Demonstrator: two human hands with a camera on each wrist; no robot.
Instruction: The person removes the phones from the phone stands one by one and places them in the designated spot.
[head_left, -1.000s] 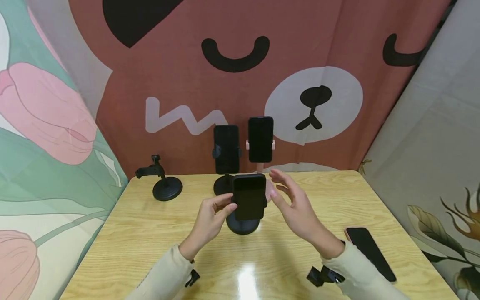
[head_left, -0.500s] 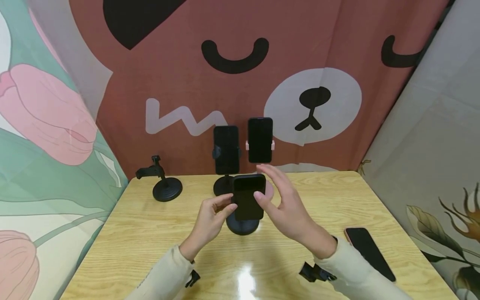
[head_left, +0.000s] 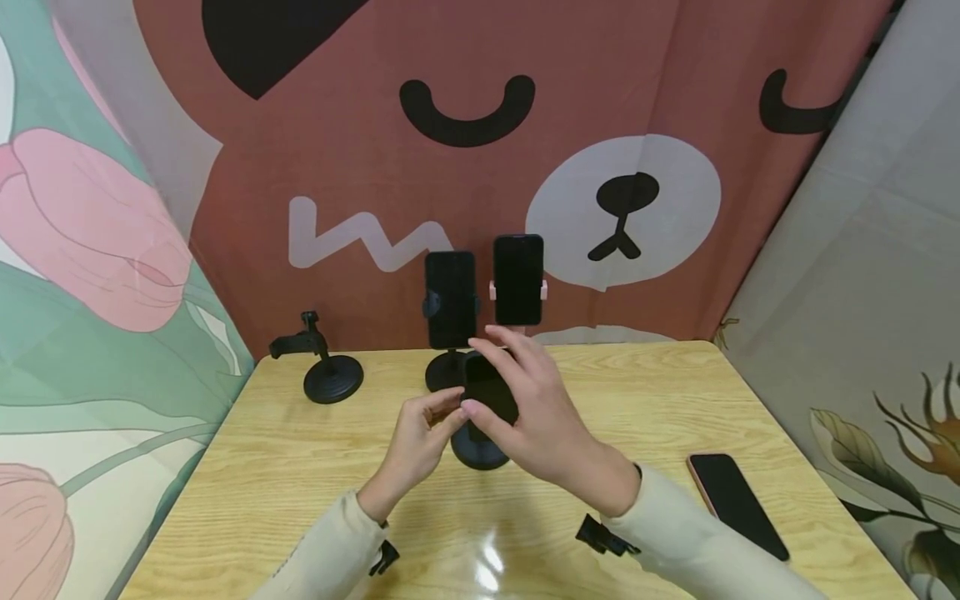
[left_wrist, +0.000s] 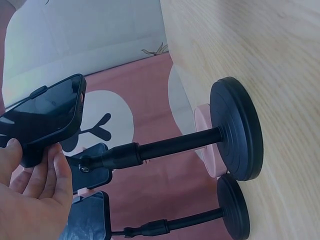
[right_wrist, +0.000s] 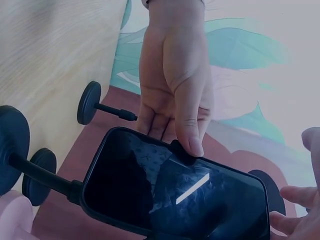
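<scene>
In the head view a black phone (head_left: 480, 379) sits in the clamp of a black phone stand (head_left: 480, 456) at the middle of the table. My left hand (head_left: 418, 437) pinches the clamp at the phone's left edge between thumb and fingers; the right wrist view shows the thumb over the clamp's tip (right_wrist: 182, 152). My right hand (head_left: 534, 408) is in front of the phone, fingers extended, hiding its right part in the head view. In the right wrist view that hand's fingertips (right_wrist: 286, 220) are right at the phone's top end. The stand's pole (left_wrist: 175, 144) shows in the left wrist view.
Behind are a phone (head_left: 450, 300) on a black stand and another phone (head_left: 518, 279) in a pink-clamped stand. At back left stands a black phone stand (head_left: 333, 379) with no phone. A pink-edged phone (head_left: 738, 504) lies flat at right, near the right forearm.
My right hand has moved left, from beside the phone to across its front. The left hand keeps its hold on the clamp, and the phone has stayed in place.
</scene>
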